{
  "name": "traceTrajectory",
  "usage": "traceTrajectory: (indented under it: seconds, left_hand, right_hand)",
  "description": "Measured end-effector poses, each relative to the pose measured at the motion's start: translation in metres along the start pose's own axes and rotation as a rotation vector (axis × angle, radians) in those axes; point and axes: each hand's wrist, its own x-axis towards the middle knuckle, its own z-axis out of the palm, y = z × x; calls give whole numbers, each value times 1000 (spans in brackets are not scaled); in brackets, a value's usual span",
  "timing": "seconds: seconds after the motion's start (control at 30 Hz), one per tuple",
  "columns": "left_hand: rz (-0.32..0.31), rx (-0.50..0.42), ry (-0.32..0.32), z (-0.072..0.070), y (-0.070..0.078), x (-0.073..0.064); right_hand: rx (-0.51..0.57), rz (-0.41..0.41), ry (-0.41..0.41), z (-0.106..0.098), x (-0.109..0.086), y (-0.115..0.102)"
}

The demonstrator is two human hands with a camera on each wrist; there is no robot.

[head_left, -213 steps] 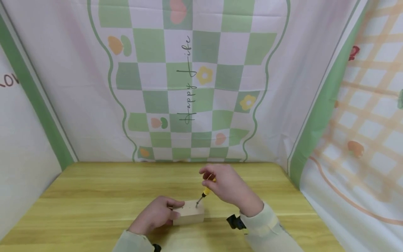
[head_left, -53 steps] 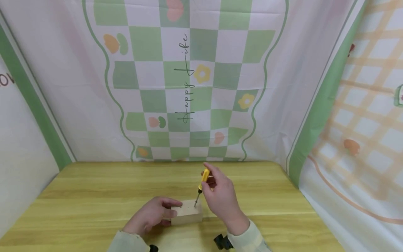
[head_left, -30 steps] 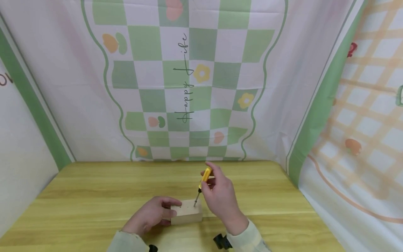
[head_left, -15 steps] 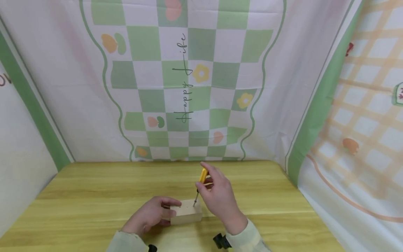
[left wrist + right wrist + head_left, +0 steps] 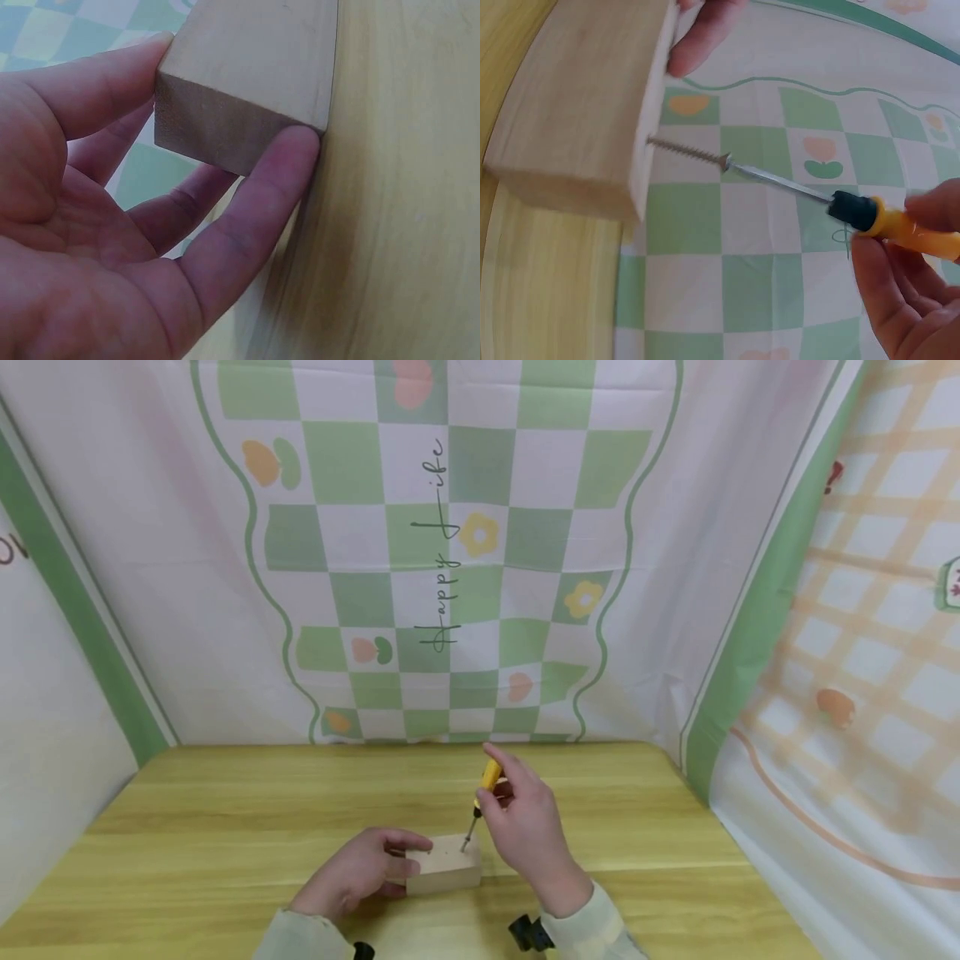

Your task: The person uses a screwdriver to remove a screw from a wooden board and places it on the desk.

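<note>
A pale wooden block (image 5: 444, 882) lies on the wooden table in front of me. My left hand (image 5: 362, 870) grips its left end; in the left wrist view fingertips press against its edges and end face. Near the block's right end, a long screw (image 5: 688, 153) stands in the top face, much of its thread exposed. My right hand (image 5: 531, 822) holds a screwdriver (image 5: 849, 210) by its yellow handle, one finger extended along the handle toward its end. The shaft slants down to the left, and its tip meets the screw head. A small dark spot shows on the block beside my left fingers.
The wooden table (image 5: 225, 810) runs back to a hanging cloth (image 5: 420, 610) with green checks and lettering. More printed cloth (image 5: 862, 677) hangs on the right. A black wrist camera mount (image 5: 529, 934) sits below my right wrist.
Compared with the earliest frame, my right hand has come lower and left, with its grip on the screwdriver handle changed. Over the last second the handle tilts slightly left, then back right; the block stays.
</note>
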Motion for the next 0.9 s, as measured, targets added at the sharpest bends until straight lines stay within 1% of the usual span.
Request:
traceTrajectory:
  seconds: [0.1, 0.3, 0.47, 0.57, 0.7, 0.83, 0.9]
  left_hand:
    - [-1, 0, 2, 0, 1, 0]
    - [1, 0, 5, 1, 1, 0]
    - [-5, -7, 11, 1, 1, 0]
    - [-5, -5, 18, 1, 1, 0]
    - [-4, -4, 26, 1, 0, 0]
    - [-8, -8, 28, 1, 0, -1]
    - [-9, -10, 27, 1, 1, -1]
  right_hand:
    - [31, 24, -16, -1, 0, -1]
    - [-11, 2, 7, -1, 1, 0]
    - [52, 42, -16, -3, 1, -1]
    - [33, 47, -17, -3, 2, 0]
    - [1, 65, 4, -4, 2, 1]
    - [40, 100, 5, -4, 3, 0]
    - [33, 101, 5, -4, 3, 0]
